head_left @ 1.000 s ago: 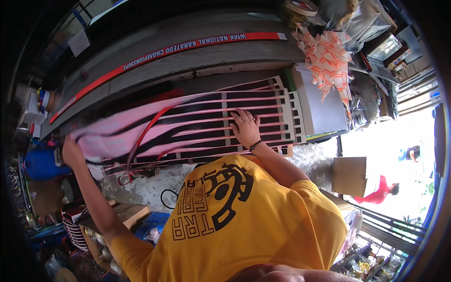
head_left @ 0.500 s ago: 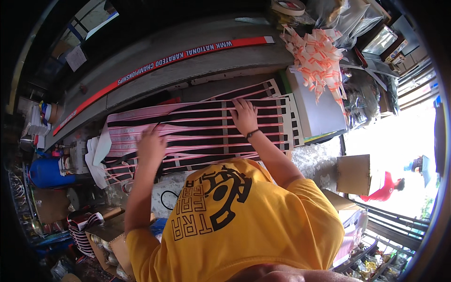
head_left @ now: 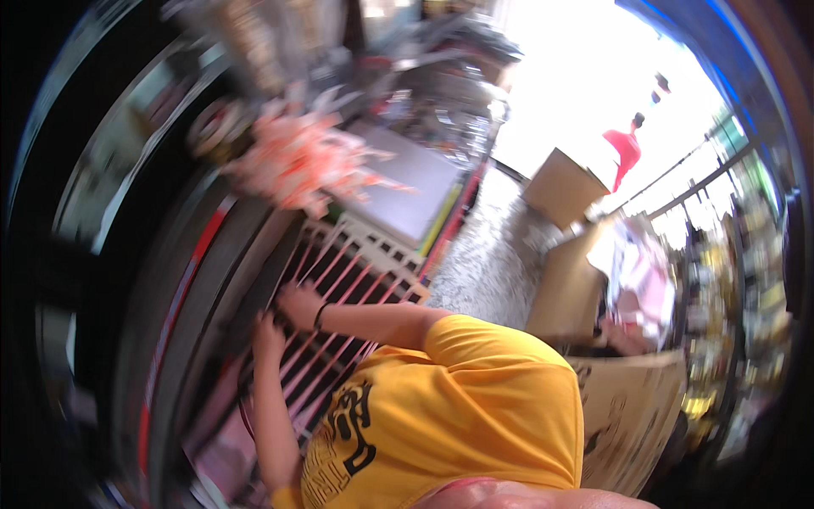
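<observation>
Several long pink strips (head_left: 295, 386) lie side by side with dark gaps between them, their far ends joined to a pale, slotted board (head_left: 373, 246). My right hand (head_left: 301, 305), with a dark band at its wrist, is over the left side of the strips, toward their far end. Close beside it, slightly nearer to me, is my left hand (head_left: 270, 335). The two hands nearly touch at the fingers. Motion blur smears both sets of fingers, so their grip and anything held between them cannot be made out.
A long red strip (head_left: 203, 242) runs along the grey ledge on the left. Past the board are a pink-and-white ribbon bow cluster (head_left: 309, 157) and a white flat stack (head_left: 415, 182). Cardboard boxes (head_left: 564, 187) stand right; a person in red (head_left: 623, 153) is outside.
The view has swung to the right, so the strips now run diagonally. My left hand has moved from the strips' near end up beside my right hand, which has shifted to their side edge.
</observation>
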